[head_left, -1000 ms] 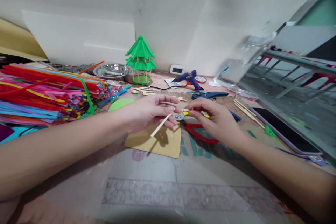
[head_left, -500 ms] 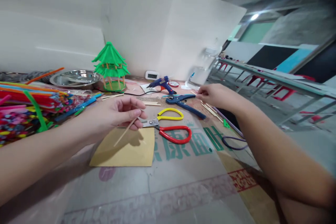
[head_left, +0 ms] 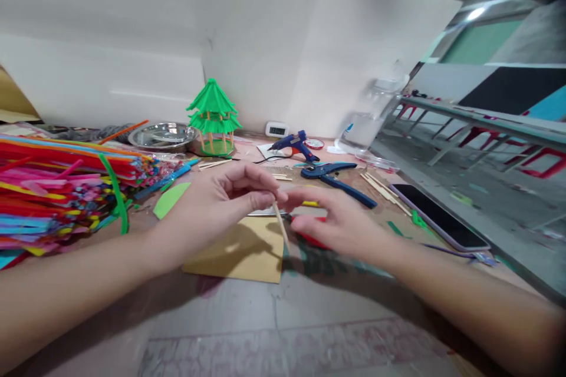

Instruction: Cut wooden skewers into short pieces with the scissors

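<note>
My left hand (head_left: 236, 194) pinches a thin wooden stick (head_left: 282, 225), which slants down over a tan card (head_left: 239, 253). My right hand (head_left: 336, 218) is beside it, index fingertip touching or nearly touching the left fingertips. Its thumb is apart from the index finger, and nothing shows between them. Under the right hand, scissors lie mostly hidden, with bits of a red handle (head_left: 312, 235) and a yellow handle (head_left: 311, 204) visible. Blue cutting pliers (head_left: 336, 179) lie just beyond. A small green-roofed pavilion (head_left: 214, 118) on stick posts stands at the back.
Bundles of coloured pipe cleaners (head_left: 53, 194) fill the left side. A metal plate (head_left: 161, 136), a blue glue gun (head_left: 294, 144), a small digital clock (head_left: 277, 129) and a clear plastic jug (head_left: 362, 121) stand along the back. Loose sticks (head_left: 384, 191) and a phone (head_left: 440, 218) lie to the right.
My right hand has come from the far right, near the pliers and sticks, in to the left hand. The phone and a green paper piece are now uncovered. The view has swung left.
</note>
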Motion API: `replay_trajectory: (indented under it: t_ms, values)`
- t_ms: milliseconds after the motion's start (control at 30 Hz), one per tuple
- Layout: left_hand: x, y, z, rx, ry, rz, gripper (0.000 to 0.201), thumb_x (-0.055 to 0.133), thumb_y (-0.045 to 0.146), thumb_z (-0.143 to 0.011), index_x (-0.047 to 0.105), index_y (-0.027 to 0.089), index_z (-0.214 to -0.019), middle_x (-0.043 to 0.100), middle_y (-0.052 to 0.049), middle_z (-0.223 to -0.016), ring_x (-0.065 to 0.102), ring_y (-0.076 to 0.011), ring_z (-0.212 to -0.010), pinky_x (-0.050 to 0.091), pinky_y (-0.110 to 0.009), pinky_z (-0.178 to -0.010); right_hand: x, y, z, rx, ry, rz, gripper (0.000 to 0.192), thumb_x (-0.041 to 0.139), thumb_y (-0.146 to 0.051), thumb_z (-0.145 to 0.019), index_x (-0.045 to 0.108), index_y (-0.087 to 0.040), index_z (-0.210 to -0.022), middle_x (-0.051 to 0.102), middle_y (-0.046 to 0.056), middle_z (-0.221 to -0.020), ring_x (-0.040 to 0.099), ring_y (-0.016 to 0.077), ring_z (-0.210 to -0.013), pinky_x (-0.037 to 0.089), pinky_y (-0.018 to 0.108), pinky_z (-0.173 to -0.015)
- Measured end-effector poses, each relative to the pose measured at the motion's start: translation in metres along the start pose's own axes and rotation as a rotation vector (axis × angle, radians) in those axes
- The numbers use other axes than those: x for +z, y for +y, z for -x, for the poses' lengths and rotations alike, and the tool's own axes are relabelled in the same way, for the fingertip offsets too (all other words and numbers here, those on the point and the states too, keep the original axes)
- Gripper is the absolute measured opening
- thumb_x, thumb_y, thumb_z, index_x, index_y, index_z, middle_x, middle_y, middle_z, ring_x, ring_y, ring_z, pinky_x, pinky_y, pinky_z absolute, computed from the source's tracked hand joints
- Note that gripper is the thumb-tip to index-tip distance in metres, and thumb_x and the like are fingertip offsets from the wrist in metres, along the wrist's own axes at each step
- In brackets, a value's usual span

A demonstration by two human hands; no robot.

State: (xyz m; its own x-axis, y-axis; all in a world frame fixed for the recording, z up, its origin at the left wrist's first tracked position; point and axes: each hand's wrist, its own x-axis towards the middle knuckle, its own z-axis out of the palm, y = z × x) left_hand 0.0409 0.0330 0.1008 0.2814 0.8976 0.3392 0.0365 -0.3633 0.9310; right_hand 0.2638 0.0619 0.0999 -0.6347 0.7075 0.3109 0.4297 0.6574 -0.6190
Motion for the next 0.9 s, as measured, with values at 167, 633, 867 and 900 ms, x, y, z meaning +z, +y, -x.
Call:
replay_trajectory:
  t_ms: [167,633,867,900]
  values:
    - [0.006,-0.023,0.001,-0.018,-0.005,-0.004,0.008,0.068,0.021,-0.089,0.072,0.02,-0.096,0.078,0.002,-0.092,0.073,-0.0117,-0.083,0.058,-0.019,-0.074,0.035,0.007,0.01,-0.064,0.099,-0.025,0.028,0.046,-0.022,-0.1,0.063,-0.019,-0.077,0.056,-0.002,-0.063,0.055,0.0126,-0.062,0.042,0.024,-0.06]
    - [0.006,-0.034,0.002,-0.039,-0.078,-0.087,0.011,0.069,0.018,-0.089,0.078,0.021,-0.094,0.081,0.004,-0.091,0.074,-0.009,-0.085,0.056,-0.013,-0.075,0.038,0.022,0.013,-0.048,0.081,-0.087,0.021,0.046,-0.024,-0.102,0.061,-0.019,-0.088,0.056,-0.001,-0.07,0.056,0.0144,-0.073,0.042,0.026,-0.068]
    - [0.004,-0.034,0.003,-0.011,-0.096,-0.106,0.015,0.067,0.017,-0.09,0.079,0.023,-0.096,0.081,0.005,-0.097,0.074,-0.0083,-0.089,0.055,-0.012,-0.077,0.039,0.023,0.014,-0.051,0.081,-0.08,0.021,0.045,-0.022,-0.102,0.061,-0.019,-0.089,0.05,-0.004,-0.065,0.05,0.0126,-0.065,0.04,0.025,-0.063]
    - [0.004,-0.034,0.003,-0.009,-0.105,-0.108,0.016,0.066,0.016,-0.091,0.079,0.023,-0.096,0.081,0.005,-0.097,0.074,-0.0084,-0.089,0.055,-0.012,-0.077,0.039,0.024,0.014,-0.044,0.075,-0.086,0.022,0.044,-0.022,-0.102,0.06,-0.019,-0.087,0.049,-0.004,-0.064,0.049,0.0123,-0.063,0.039,0.025,-0.062]
